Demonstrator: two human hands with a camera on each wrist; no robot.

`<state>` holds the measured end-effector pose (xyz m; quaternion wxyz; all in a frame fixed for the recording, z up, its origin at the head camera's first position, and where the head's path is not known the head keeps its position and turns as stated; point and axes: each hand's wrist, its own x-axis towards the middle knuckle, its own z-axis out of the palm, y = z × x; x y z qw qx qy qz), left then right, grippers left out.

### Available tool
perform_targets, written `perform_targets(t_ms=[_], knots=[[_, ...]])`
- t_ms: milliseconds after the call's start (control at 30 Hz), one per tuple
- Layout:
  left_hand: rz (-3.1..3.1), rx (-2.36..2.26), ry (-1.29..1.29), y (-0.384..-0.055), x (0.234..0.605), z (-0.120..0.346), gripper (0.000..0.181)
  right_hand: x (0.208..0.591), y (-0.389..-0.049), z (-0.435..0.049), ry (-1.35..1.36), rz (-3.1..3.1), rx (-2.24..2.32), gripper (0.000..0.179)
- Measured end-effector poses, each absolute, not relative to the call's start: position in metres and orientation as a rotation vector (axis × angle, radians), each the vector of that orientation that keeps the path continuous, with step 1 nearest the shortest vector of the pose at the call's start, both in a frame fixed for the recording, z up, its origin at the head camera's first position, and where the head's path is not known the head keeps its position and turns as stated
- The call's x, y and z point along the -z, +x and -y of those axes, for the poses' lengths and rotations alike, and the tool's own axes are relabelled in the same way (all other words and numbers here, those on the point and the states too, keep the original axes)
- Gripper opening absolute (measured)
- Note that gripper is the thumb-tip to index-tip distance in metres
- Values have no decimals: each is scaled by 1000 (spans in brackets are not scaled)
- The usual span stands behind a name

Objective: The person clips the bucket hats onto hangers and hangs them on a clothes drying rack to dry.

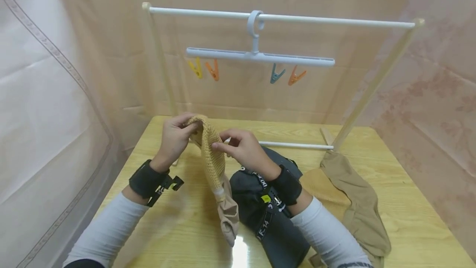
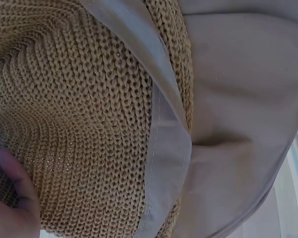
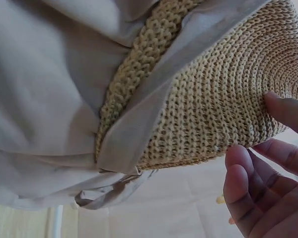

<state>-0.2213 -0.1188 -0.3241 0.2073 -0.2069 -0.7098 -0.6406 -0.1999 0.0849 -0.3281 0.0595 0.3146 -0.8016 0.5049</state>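
The fingers of the left hand (image 1: pixel 174 137) and right hand (image 1: pixel 245 148) pinched a knitted hat (image 1: pixel 213 158) above the counter (image 1: pixel 174 218), its cloth part hanging downward; a black hat (image 1: pixel 247 204) lay nearby.

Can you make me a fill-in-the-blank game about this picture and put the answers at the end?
1. The knitted hat is held by ____ hands.
2. Under the hanger there are ____ clips.
3. In the head view, the clip farthest left is coloured ____.
4. The hand closer to the dark hat is the person's ____ one.

Missing words: two; four; yellow; right.
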Motion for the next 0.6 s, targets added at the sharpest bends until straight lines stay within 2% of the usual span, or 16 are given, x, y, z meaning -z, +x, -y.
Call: perform_targets(t_ms=[600], knots=[[1850,1890,-529,-232,326,95,15,316,-207,-104,865,2391,-1526,19]])
